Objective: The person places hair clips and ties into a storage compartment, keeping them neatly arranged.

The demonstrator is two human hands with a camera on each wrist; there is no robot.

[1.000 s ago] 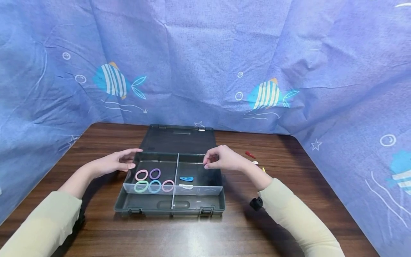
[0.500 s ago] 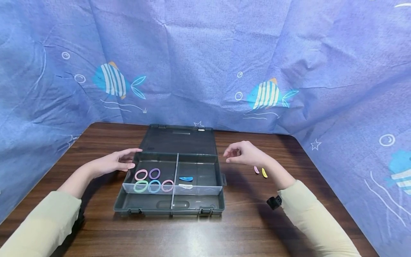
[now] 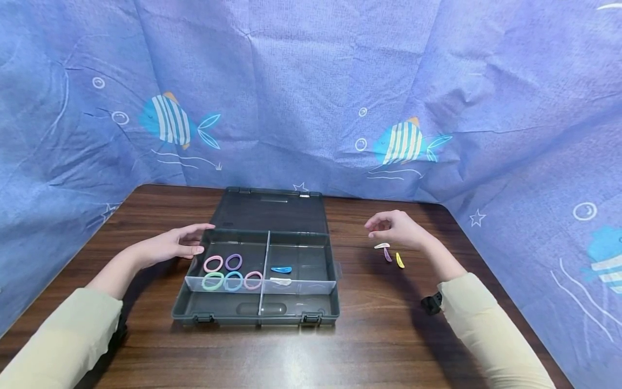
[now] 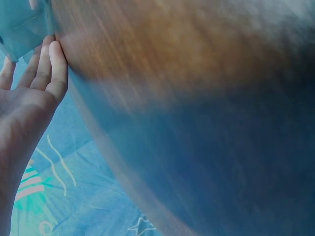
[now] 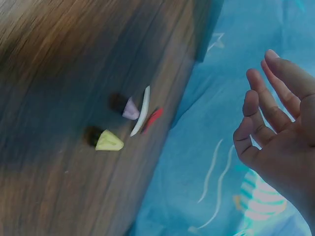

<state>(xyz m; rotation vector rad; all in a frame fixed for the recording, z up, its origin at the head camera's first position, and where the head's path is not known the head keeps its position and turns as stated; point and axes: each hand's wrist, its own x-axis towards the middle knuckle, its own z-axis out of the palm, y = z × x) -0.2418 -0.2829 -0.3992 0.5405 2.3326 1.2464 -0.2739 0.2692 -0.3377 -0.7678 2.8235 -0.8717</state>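
A dark translucent divided box (image 3: 301, 319) lies with its lid folded back. My left hand (image 3: 167, 248) rests its fingertips on the box's left wall; in the left wrist view the fingers (image 4: 58, 69) touch the box edge. My right hand (image 3: 396, 228) is in the air right of the box, fingers loosely bent, holding nothing. Below it on the table lie a white hair clip (image 3: 382, 246), a pink hair clip (image 3: 387, 254) and a yellow hair clip (image 3: 400, 260). A red hair clip (image 5: 154, 118) shows only in the right wrist view.
Several hair ties, including a purple one (image 3: 234, 262), lie in the box's left compartment. A blue hair clip (image 3: 281, 269) and another white clip (image 3: 281, 281) lie in the right one. Behind the wooden table (image 3: 311, 356) hangs a blue fish-print cloth (image 3: 311, 108).
My right hand has moved right, from over the box's right compartment to above the loose clips, uncovering the white and pink ones. My left hand stays at the box.
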